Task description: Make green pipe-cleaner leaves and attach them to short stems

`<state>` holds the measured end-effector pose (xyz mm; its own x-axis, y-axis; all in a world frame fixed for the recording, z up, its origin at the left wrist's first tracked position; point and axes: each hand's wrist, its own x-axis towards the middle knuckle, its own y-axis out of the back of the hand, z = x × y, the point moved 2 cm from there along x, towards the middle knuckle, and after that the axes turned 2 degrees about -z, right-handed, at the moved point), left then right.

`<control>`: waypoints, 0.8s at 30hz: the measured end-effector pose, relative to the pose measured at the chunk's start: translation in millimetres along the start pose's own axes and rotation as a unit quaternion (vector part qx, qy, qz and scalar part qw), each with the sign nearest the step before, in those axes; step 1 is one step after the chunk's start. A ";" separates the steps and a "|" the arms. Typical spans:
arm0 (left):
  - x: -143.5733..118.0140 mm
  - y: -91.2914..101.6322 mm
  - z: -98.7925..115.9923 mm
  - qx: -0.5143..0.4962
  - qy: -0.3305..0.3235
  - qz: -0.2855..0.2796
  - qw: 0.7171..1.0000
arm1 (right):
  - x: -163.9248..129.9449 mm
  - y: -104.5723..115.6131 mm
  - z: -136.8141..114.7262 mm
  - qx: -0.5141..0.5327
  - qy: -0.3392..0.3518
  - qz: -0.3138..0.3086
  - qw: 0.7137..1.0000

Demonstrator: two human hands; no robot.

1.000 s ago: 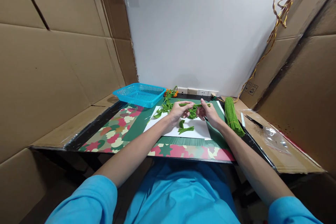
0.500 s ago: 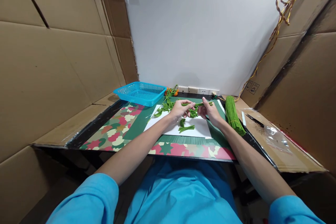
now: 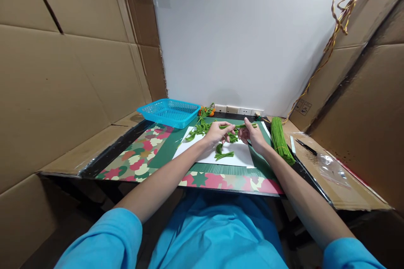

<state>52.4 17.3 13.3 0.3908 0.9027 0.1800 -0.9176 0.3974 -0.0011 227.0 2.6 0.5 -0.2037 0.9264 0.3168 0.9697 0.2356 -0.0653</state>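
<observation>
Between my two hands runs a short green pipe cleaner, held level above the white paper. My left hand pinches one end of it. The fingers of my right hand are closed on the other end. Whether it is one stem or several together I cannot make out. Beneath and behind the hands lie curled green pipe cleaner pieces. Nearer to me on the paper are a small bundle of short cut green pieces and a bent piece.
A blue basket stands at the back left, beside orange flowers with green stems. On the right lie a thick bundle of green pipe cleaners, a black pen-like tool and a clear plastic bag. Cardboard walls rise on both sides.
The view has shifted slightly. Both hands keep nearly the same pose, holding the green pipe cleaner between them.
</observation>
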 end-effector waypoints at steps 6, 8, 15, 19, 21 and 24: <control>-0.5 1.6 3.4 -0.027 -0.017 0.043 0.999 | 2.0 -0.4 0.6 -0.017 0.018 -0.008 1.000; -0.5 2.9 4.0 -0.034 -0.018 0.065 0.997 | 2.7 0.1 0.7 -0.039 0.040 -0.004 0.998; -0.4 4.6 4.5 -0.021 -0.021 0.086 0.996 | -4.1 1.4 -0.2 -0.317 0.179 0.054 0.930; 0.0 3.7 3.8 -0.022 -0.015 0.081 0.996 | -8.3 -0.4 -0.3 -0.444 0.243 0.063 0.860; 0.4 3.3 3.3 -0.029 -0.011 0.080 0.996 | -9.1 -0.1 -0.7 -0.476 0.251 0.069 0.840; 1.0 3.2 3.2 -0.043 -0.007 0.084 0.996 | -9.5 1.5 -2.2 -0.495 0.263 0.085 0.824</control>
<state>49.5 18.9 16.6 0.2306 0.9555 0.1840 -0.9602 0.2541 -0.1163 230.7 -6.5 -0.5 -0.2192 0.6052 0.7653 0.6661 -0.4803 0.5707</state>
